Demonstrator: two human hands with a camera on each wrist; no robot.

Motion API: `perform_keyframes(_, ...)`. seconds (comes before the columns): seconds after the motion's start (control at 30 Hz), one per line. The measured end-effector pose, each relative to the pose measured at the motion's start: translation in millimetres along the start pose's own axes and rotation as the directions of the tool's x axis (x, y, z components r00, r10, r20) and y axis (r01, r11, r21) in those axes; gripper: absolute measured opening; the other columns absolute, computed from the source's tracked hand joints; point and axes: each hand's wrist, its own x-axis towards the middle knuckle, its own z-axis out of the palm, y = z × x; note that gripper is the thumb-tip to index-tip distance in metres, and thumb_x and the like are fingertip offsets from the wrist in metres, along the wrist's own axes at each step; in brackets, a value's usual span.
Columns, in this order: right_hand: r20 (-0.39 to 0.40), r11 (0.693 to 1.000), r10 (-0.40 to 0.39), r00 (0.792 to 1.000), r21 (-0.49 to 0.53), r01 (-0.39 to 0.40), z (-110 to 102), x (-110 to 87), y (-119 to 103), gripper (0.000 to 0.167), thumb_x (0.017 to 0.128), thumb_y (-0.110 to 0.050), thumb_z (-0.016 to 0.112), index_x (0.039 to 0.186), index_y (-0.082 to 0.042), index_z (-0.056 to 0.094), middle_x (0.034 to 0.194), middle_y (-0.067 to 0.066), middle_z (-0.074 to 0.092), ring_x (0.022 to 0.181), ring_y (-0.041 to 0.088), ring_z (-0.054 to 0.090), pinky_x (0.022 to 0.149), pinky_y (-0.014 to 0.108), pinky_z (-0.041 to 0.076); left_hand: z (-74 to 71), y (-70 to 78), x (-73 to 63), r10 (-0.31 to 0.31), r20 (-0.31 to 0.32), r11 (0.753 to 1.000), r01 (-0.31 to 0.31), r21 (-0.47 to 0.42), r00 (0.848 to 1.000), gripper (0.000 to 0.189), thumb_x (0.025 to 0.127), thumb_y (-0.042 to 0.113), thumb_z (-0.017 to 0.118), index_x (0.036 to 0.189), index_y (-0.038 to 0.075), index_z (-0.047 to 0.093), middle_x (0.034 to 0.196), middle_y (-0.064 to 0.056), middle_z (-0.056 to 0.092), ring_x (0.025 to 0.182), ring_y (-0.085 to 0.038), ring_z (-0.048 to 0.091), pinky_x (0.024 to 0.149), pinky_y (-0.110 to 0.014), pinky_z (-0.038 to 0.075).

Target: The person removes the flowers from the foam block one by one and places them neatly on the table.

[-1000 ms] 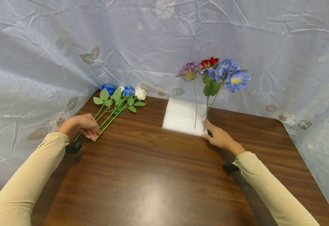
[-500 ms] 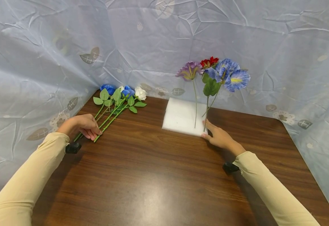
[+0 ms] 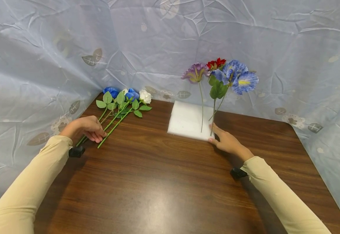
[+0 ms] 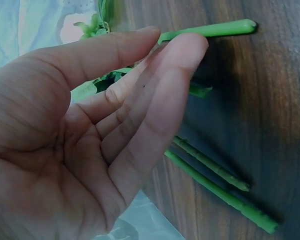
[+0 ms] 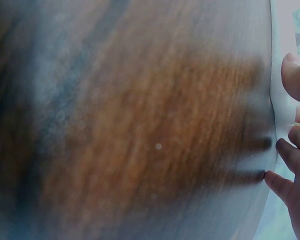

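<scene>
In the head view, my left hand [image 3: 89,128] is at the lower stems of several artificial roses lying at the left of the table. Its thumb and fingertips pinch one green stem [image 4: 225,28], which leads toward a white rose [image 3: 145,96]. Two other stems [image 4: 215,187] lie below the hand in the left wrist view. My right hand [image 3: 226,141] rests against the right side of a white foam block [image 3: 184,121], thumb at the front corner, fingers fairly straight. A purple flower [image 3: 196,73], a red flower [image 3: 216,64] and a blue iris [image 3: 240,78] stand upright at the block.
Blue roses [image 3: 110,92] lie beside the white ones near the back left edge. A pale patterned curtain [image 3: 146,42] hangs behind and beside the brown wooden table [image 3: 146,175].
My left hand has shifted slightly to the right, and the lower end of the pinched stem has moved a little with it. The right hand, foam block and standing flowers have stayed in place.
</scene>
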Motion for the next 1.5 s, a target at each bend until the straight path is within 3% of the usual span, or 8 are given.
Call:
perform_keyframes(0.33, 0.0, 1.0, 0.0, 1.0, 0.0, 0.0, 1.2, 0.9, 1.8, 0.072, 0.104, -0.034, 0.058, 0.159, 0.001, 0.027, 0.167, 0.024, 0.017, 0.146, 0.048, 0.035, 0.119, 0.061, 0.033, 0.5, 13.1, 2.8, 0.044, -0.022, 0.999, -0.045, -0.01, 0.999, 0.025, 0.099, 0.016, 0.065, 0.105, -0.007, 0.073, 0.068, 0.002, 0.073, 0.063, -0.006, 0.07, 0.062, -0.022, 0.059)
perform_keyframes(0.53, 0.002, 1.0, 0.0, 1.0, 0.0, 0.0, 0.7, 0.7, 1.4, 0.072, 0.105, -0.035, 0.057, 0.159, 0.001, 0.027, 0.167, 0.024, 0.017, 0.147, 0.047, 0.034, 0.119, 0.062, 0.033, 3.4, 24.6, 11.6, 0.096, -0.045, 0.995, -0.095, 0.026, 0.994, 0.031, 0.1, 0.021, 0.064, 0.11, -0.008, 0.072, 0.071, 0.002, 0.074, 0.066, -0.008, 0.071, 0.066, -0.026, 0.061)
perform_keyframes(0.8, -0.001, 1.0, -0.003, 1.0, 0.005, 0.003, -0.1, -1.1, 1.3, 0.073, 0.104, -0.034, 0.058, 0.159, 0.002, 0.026, 0.167, 0.025, 0.017, 0.146, 0.048, 0.035, 0.119, 0.061, 0.033, 11.6, 57.3, 25.1, 0.187, -0.06, 0.981, -0.183, 0.062, 0.981, 0.039, 0.102, 0.022, 0.062, 0.121, -0.012, 0.067, 0.081, -0.006, 0.075, 0.074, -0.014, 0.074, 0.075, -0.035, 0.064)
perform_keyframes(1.03, 0.002, 1.0, -0.01, 1.0, 0.002, 0.01, -0.2, -0.9, 1.0, 0.073, 0.105, -0.037, 0.056, 0.16, 0.0, 0.025, 0.167, 0.024, 0.016, 0.147, 0.048, 0.034, 0.119, 0.061, 0.032, 31.9, 94.2, 46.9, 0.274, -0.116, 0.961, -0.276, -0.002, 0.955, 0.038, 0.103, 0.018, 0.06, 0.126, -0.011, 0.064, 0.101, -0.018, 0.076, 0.085, -0.023, 0.075, 0.088, -0.043, 0.062)
perform_keyframes(1.27, 0.008, 1.0, 0.0, 1.0, 0.01, 0.0, -0.7, -1.7, 0.2, 0.074, 0.105, -0.036, 0.057, 0.16, 0.0, 0.024, 0.168, 0.022, 0.015, 0.147, 0.047, 0.033, 0.119, 0.061, 0.032, 62.7, 133.6, 78.7, 0.394, -0.129, 0.905, -0.409, -0.12, 0.91, 0.036, 0.104, 0.018, 0.06, 0.131, -0.005, 0.063, 0.116, -0.026, 0.072, 0.095, -0.03, 0.075, 0.096, -0.05, 0.059)
perform_keyframes(1.4, 0.006, 1.0, 0.003, 1.0, 0.009, -0.003, -1.2, -1.3, -0.6, 0.074, 0.105, -0.036, 0.058, 0.16, 0.0, 0.024, 0.168, 0.023, 0.016, 0.147, 0.047, 0.033, 0.119, 0.061, 0.032, 84.1, 157.7, 92.6, 0.422, -0.149, 0.874, -0.445, -0.196, 0.894, 0.033, 0.102, 0.015, 0.061, 0.129, -0.005, 0.065, 0.114, -0.026, 0.072, 0.103, -0.041, 0.072, 0.097, -0.055, 0.057)
perform_keyframes(1.5, 0.004, 1.0, 0.004, 1.0, 0.01, -0.004, -1.4, -1.3, -0.9, 0.074, 0.104, -0.035, 0.058, 0.16, 0.001, 0.025, 0.167, 0.023, 0.016, 0.147, 0.047, 0.033, 0.12, 0.061, 0.032, 99.3, 173.7, 101.7, 0.43, -0.165, 0.853, -0.459, -0.247, 0.888, 0.034, 0.101, 0.012, 0.063, 0.128, -0.007, 0.064, 0.11, -0.025, 0.073, 0.101, -0.041, 0.072, 0.097, -0.056, 0.056)
